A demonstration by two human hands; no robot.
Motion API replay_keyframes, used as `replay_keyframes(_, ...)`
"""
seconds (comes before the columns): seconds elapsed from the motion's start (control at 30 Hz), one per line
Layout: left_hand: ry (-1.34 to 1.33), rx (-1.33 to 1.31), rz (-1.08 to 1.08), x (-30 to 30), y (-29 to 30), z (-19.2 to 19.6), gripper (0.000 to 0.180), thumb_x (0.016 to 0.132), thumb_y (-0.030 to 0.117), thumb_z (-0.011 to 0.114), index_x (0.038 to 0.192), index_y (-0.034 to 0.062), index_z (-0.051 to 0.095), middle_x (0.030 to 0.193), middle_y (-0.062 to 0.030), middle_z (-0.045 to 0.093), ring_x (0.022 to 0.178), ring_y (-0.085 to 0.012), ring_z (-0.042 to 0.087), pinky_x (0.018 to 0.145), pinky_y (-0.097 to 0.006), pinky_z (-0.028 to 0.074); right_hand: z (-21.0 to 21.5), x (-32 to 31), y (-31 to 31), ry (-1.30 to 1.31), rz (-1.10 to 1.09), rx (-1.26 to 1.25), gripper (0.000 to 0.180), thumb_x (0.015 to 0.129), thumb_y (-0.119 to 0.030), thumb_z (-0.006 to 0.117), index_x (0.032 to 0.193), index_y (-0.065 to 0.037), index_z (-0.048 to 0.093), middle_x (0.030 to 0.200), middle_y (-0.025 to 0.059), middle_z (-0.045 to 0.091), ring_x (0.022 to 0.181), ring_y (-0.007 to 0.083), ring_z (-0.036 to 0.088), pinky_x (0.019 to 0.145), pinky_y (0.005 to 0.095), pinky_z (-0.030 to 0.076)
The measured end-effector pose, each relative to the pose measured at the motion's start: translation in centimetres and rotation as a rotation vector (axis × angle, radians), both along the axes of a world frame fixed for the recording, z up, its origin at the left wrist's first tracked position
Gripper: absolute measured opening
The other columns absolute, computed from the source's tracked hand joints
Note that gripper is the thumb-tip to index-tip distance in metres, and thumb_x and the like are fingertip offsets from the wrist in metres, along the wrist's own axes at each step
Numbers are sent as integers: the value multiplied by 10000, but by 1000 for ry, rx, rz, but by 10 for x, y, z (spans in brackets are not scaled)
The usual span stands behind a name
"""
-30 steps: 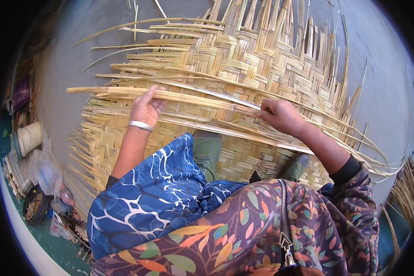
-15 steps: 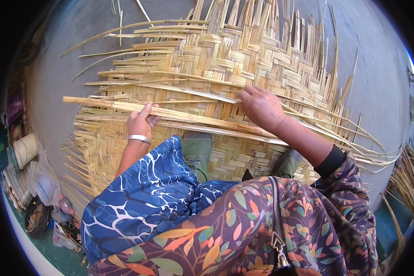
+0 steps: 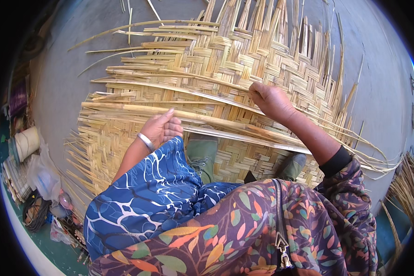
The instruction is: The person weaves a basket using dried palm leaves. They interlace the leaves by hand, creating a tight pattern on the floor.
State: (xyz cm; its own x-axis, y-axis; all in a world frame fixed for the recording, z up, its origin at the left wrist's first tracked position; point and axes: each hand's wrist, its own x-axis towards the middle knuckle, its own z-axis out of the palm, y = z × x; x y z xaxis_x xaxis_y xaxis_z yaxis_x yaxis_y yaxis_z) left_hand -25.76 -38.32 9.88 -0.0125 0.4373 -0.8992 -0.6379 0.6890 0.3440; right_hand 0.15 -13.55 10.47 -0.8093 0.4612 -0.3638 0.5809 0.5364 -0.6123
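A woven mat [image 3: 234, 57] of pale, flat split-cane strips lies beneath me, with loose ends sticking out at its edges. My left hand [image 3: 160, 129], wearing a white bangle, is beside a long cane strip [image 3: 138, 108] lying across the mat. Its thumb tip touches or overlaps the strip, while the fingers are loosely bent and apart, holding nothing visible. Farther right, my right hand [image 3: 273, 102] is closed in a pinch on another thin cane strip [image 3: 211, 79], partly hidden behind the fingers. Several long strips pass under my right forearm.
My green shoes [image 3: 202, 154] stand on the mat. Grey floor [image 3: 64, 69] surrounds it. At left are a spool [image 3: 26, 143], a plastic bag [image 3: 43, 177] and a coil of dark cord [image 3: 36, 214]. A bundle of thin stalks [image 3: 405, 184] lies at right.
My left hand has loosened from the long strip and moved right along it. That strip has shifted right too. My right hand has moved slightly right.
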Motion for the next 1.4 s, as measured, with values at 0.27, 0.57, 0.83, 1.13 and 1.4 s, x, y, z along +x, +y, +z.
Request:
replay_keyframes(0.27,33,168,206,23,38,-8,289,917,308,537,1016,37,545,911,-134,656,799,-209,663,644,-325,558,6,7,-29,78,286,-131,258,905,-322,499,909,-80,590,806,152,611,777,339,604,706,436,490)
replay_keyframes(0.57,-54,-6,-58,23,28,-1,371,931,383,489,977,30,596,818,-102,669,704,-189,667,591,-296,545,-32,-2,2,14,202,488,130,845,-177,526,906,-69,566,891,98,559,914,266,573,760,384,486)
replay_keyframes(0.83,214,312,269,26,58,3,211,916,228,548,979,32,597,869,-97,661,778,-179,657,676,-298,550,12,0,-20,193,162,108,106,856,-173,552,902,-78,552,834,99,586,762,293,608,659,393,507)
replay_keyframes(1.13,188,376,274,37,66,25,166,908,149,549,1021,31,579,960,-121,647,864,-207,650,752,-306,552,8,5,-22,281,364,411,95,765,-89,542,852,-97,503,765,61,542,720,245,606,583,346,504)
replay_keyframes(1.4,132,428,257,20,60,21,188,902,116,546,1056,9,566,991,-136,643,902,-219,647,789,-308,543,0,6,-23,251,74,-141,165,860,-244,561,907,-90,597,849,85,625,796,282,617,698,382,507)
